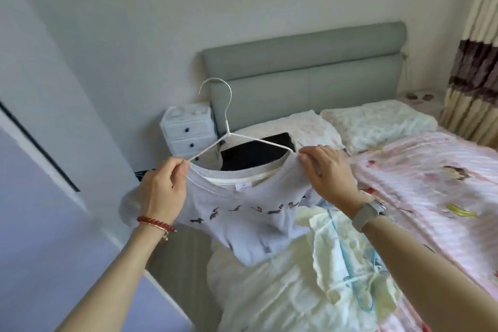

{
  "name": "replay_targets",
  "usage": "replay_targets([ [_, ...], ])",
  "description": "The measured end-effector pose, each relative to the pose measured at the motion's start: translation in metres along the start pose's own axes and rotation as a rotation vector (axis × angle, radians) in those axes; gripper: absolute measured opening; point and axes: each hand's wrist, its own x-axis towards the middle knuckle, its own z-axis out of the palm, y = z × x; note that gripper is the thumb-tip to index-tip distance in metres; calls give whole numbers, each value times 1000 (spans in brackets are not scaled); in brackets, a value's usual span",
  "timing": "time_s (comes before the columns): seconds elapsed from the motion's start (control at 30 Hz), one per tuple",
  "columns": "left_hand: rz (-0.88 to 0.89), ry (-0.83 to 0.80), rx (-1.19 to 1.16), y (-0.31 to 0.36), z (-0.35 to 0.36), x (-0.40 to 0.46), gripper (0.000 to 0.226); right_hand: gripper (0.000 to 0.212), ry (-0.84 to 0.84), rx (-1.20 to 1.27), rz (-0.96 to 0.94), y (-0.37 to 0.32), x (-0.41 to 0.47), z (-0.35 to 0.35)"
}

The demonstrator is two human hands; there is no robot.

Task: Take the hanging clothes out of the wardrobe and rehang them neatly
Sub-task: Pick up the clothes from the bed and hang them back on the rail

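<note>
Both hands pinch the light grey printed T-shirt (242, 213) at its neckline — left hand (164, 191), right hand (327, 172) — fitting it onto the white wire hanger (229, 127). Below the right grip, pale clothes on a blue hanger (347, 259) wait on the bed (436, 170) — I judge most work remains.

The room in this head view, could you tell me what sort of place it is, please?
Most likely a bedroom: a bed with a padded grey headboard, pillows and a small white drawer unit beside it.

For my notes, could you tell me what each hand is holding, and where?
Both hold the grey T-shirt at its neckline: left hand pinches the left shoulder edge, right hand the right, over the white wire hanger.
</note>
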Motion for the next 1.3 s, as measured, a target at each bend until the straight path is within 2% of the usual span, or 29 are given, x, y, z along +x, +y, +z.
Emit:
replay_targets([
  [0.2, -227, 118, 98, -100, -150, -72, 47, 40, -217, 220, -299, -137, 1, 82],
  [0.33, -374, 223, 196, -137, -239, -127, 51, 33, -323, 327, -439, -230, -10, 125],
  [0.4, -423, 272, 256, -151, -280, -149, 50, 36, -353, 389, -502, -275, -15, 141],
  [0.57, -540, 426, 418, -177, -368, -184, 30, 28, -465, 483, -594, -376, -27, 172],
  [0.7, -582, 552, 629, -196, -430, -208, 33, 24, -507, 571, -713, -452, -47, 185],
  [0.77, -647, 561, 765, -204, -457, -218, 39, 25, -540, 617, -721, -485, -58, 194],
  [0.9, -785, 544, 884, -211, -498, -228, 28, 22, -566, 688, -672, -546, -75, 212],
  [1.03, -699, 529, 1037, -199, -526, -223, 48, 24, -592, 775, -549, -603, -82, 232],
  [1.2, -470, 530, 1271, -186, -550, -200, 42, 26, -570, 874, -428, -669, -74, 258],
  [1.3, -395, 537, 1427, -186, -567, -179, 46, 29, -588, 888, -402, -709, -61, 272],
])
